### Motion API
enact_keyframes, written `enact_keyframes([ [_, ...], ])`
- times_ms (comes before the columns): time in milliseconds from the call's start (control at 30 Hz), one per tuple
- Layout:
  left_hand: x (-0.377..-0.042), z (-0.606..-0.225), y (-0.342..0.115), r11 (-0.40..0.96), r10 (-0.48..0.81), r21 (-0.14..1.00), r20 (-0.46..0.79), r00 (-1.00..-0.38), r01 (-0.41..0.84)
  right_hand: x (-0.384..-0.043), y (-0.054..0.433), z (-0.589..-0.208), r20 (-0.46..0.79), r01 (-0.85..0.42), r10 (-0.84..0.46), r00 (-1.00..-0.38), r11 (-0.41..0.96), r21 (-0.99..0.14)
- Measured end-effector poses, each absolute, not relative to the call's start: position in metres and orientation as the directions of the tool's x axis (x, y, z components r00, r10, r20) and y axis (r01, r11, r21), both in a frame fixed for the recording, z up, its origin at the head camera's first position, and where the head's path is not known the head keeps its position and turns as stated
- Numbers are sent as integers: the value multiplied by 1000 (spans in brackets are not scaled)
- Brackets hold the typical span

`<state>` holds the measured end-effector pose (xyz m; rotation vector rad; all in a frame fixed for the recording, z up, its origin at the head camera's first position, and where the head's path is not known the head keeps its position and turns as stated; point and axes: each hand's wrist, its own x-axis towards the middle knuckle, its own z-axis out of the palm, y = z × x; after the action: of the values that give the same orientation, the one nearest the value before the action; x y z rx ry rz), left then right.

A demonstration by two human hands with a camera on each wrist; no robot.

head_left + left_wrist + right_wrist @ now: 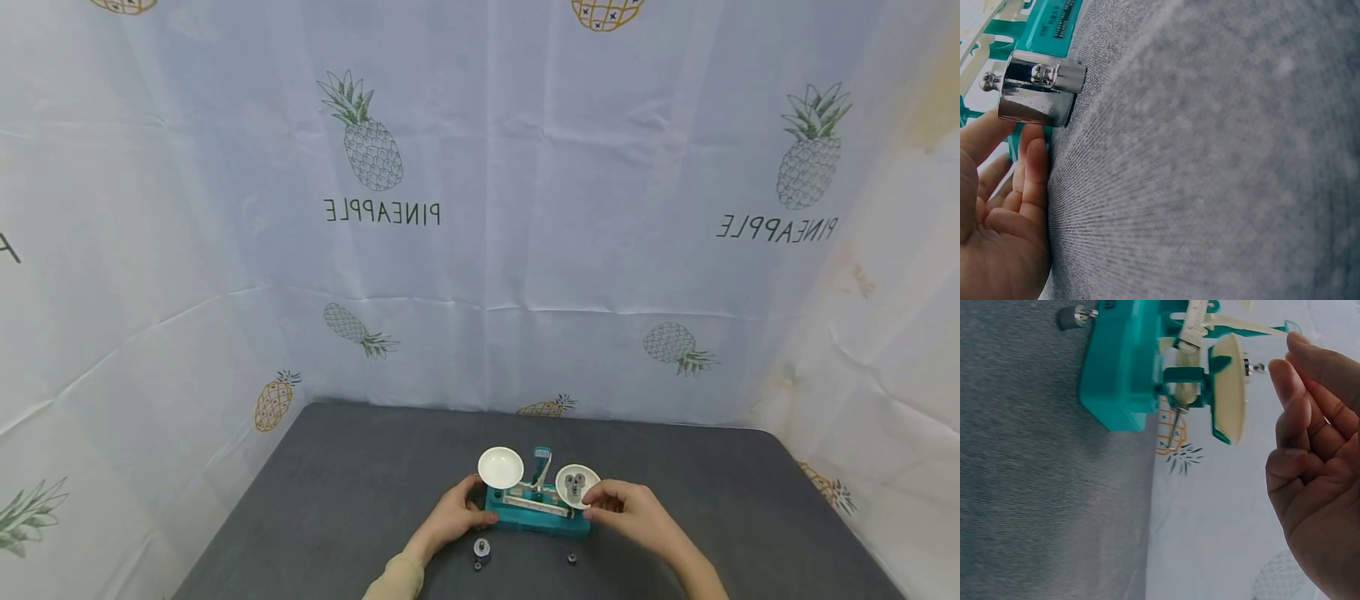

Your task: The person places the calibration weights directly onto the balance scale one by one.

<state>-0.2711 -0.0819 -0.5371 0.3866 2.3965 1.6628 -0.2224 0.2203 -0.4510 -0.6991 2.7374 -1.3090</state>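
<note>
Head: teal balance scale (pixel 528 522) sits on the tabletop (pixel 375 475) between the hands, long axis roughly left-right. The left hand (pixel 447 514) has its left end, fingers curled round the base. The right hand (pixel 633 510) is at the right pan (pixel 590 480), fingers narrow and loosely curled by the rim; that pan carries stacked-close metal weights (pixel 575 482), looks like three. Left pan (pixel 501 467) holds nothing. Key relation: single weight (pixel 572 558) stands in front of the base, toward the person and a bit left of the right fingers; right hand nearer. Large weight (pixel 482 547) and tiny weight (pixel 477 566) stand front-left, left hand nearer. Tabletop runs on past both hands; far edge, at the printed curtain (pixel 525 250), is behind the scale.

Left wrist: large weight and tiny weight sit in front of the base; left fingers reach the base beyond them.

Right wrist: right fingers just beside the pan rim, nothing seen between them. Rim contact: can't tell. Single weight is well apart, off the base's front face.
</note>
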Motion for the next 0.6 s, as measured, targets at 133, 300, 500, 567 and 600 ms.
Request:
enact_keyframes([
  [133,-270,-535,-83,334,329,937,-14,-944,102,-220,219,-460,133,-365,-435,-891,508,-780],
  [300,-269,-533,-82,328,327,939,-11,-945,103,-220,216,-474,80,-321,-445,-892,497,-806],
  [500,-271,-537,-80,368,313,923,-8,-950,113,-225,215,-493,39,-309,-478,-878,501,-809],
  [567,-271,-538,-80,380,309,918,-8,-951,116,-227,216,-499,29,-307,-485,-874,504,-808],
  [600,-271,-537,-79,383,309,916,-8,-951,117,-227,216,-502,29,-309,-489,-872,504,-806],
])
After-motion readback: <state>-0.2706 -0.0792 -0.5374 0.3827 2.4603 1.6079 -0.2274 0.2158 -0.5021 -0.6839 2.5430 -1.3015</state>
